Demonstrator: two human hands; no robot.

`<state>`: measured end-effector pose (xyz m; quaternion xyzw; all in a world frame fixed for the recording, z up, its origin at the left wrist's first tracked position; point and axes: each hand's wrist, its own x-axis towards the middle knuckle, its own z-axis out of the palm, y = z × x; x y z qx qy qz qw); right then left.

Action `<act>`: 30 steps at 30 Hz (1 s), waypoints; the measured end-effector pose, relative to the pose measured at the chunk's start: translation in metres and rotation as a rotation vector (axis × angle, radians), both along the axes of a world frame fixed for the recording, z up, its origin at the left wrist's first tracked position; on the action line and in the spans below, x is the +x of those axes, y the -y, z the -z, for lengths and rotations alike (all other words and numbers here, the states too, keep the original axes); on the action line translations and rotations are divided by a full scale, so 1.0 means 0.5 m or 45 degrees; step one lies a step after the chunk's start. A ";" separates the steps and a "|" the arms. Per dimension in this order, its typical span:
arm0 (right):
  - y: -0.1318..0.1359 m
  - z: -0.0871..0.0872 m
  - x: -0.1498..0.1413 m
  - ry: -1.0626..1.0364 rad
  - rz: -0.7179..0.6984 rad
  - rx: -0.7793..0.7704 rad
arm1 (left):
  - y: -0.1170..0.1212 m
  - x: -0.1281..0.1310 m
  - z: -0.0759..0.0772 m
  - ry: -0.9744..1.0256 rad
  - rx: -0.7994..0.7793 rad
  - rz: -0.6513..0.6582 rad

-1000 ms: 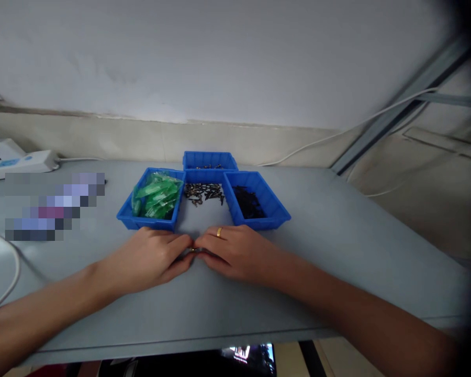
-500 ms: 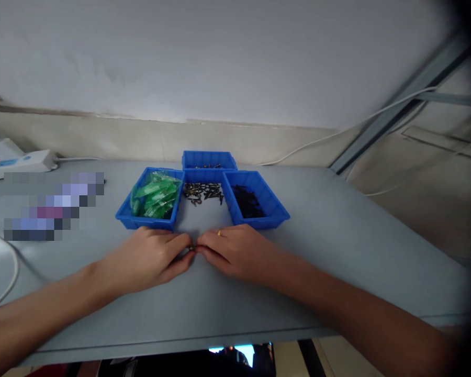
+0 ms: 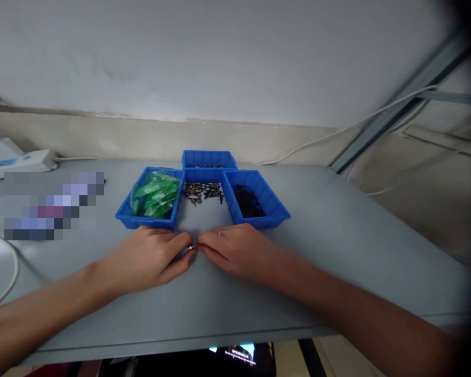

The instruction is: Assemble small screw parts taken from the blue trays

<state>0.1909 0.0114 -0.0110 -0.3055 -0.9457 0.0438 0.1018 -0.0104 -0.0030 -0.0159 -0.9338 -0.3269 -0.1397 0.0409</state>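
Observation:
Just in front of the blue bins, my left hand [image 3: 153, 257] and my right hand [image 3: 239, 248] meet with fingertips pinched. Between them is a small metal piece [image 3: 194, 246], brass-coloured with a bright end, too small to name. Each hand has one end of it, and the fingers partly cover it. Beyond the hands lie small loose brass-coloured metal pieces [image 3: 194, 191] and dark slender pieces [image 3: 212, 191] on the grey table. The left bin [image 3: 141, 223] holds green plastic packets [image 3: 157, 196]. In the right bin [image 3: 272, 201] are black pieces [image 3: 247, 201].
A third blue bin [image 3: 210, 157] stands at the back with a few small pieces in it. On the left are a white power strip [image 3: 27, 161], a blurred-out object [image 3: 58, 207] and a white cable [image 3: 13, 262]. Below the table's front edge, a lit screen [image 3: 239, 355] shows.
The hands have hardly moved. Slightly more of the small metal piece shows between the fingertips, and the right fingers have shifted a little. The picture on the screen below has changed.

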 end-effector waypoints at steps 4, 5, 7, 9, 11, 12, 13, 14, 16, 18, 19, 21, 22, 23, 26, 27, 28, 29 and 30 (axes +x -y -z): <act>0.000 0.001 0.000 -0.009 -0.023 -0.002 | 0.000 0.001 0.000 -0.007 -0.019 0.002; 0.000 0.002 0.000 -0.006 -0.031 0.001 | 0.000 0.001 0.001 -0.008 -0.023 0.001; 0.000 0.002 0.000 0.009 -0.035 0.014 | -0.001 0.001 0.002 -0.011 -0.028 0.002; 0.000 0.003 0.000 0.029 -0.027 0.013 | -0.001 0.001 0.002 -0.015 -0.029 0.003; 0.000 0.004 0.000 0.035 -0.013 -0.011 | -0.001 0.000 0.001 -0.012 -0.036 -0.003; 0.000 0.005 0.000 0.031 -0.003 -0.025 | -0.001 0.000 0.000 -0.004 -0.042 -0.009; 0.001 0.005 0.000 0.020 0.007 -0.036 | -0.001 0.000 0.000 0.014 -0.042 -0.019; 0.001 0.006 0.000 0.003 0.015 -0.046 | 0.000 -0.001 -0.001 0.034 -0.042 -0.025; 0.001 0.007 0.001 -0.035 0.026 -0.071 | 0.001 -0.001 -0.002 0.081 -0.032 -0.032; 0.001 0.008 0.001 -0.063 0.041 -0.105 | 0.001 -0.002 -0.002 0.119 -0.022 -0.033; 0.001 0.007 0.000 -0.072 0.047 -0.124 | 0.002 -0.002 -0.002 0.134 -0.017 -0.030; 0.002 0.007 0.000 -0.087 0.054 -0.156 | 0.002 -0.003 -0.001 0.155 0.000 -0.017; 0.002 0.006 -0.001 -0.093 0.050 -0.171 | 0.002 -0.003 0.000 0.160 0.011 -0.006; 0.003 0.007 -0.001 -0.099 0.045 -0.185 | 0.002 -0.003 0.000 0.164 0.026 0.005; 0.003 0.009 -0.002 -0.097 0.020 -0.211 | 0.003 -0.005 0.001 0.176 0.060 0.035; 0.003 0.011 -0.002 -0.092 0.010 -0.217 | 0.003 -0.005 0.001 0.181 0.063 0.046; 0.003 0.012 -0.003 -0.087 0.002 -0.228 | 0.003 -0.006 0.001 0.184 0.060 0.054; 0.003 0.013 -0.003 -0.083 -0.007 -0.243 | 0.003 -0.006 0.001 0.186 0.056 0.059; 0.002 0.013 -0.003 -0.083 -0.014 -0.260 | 0.004 -0.006 0.001 0.186 0.052 0.066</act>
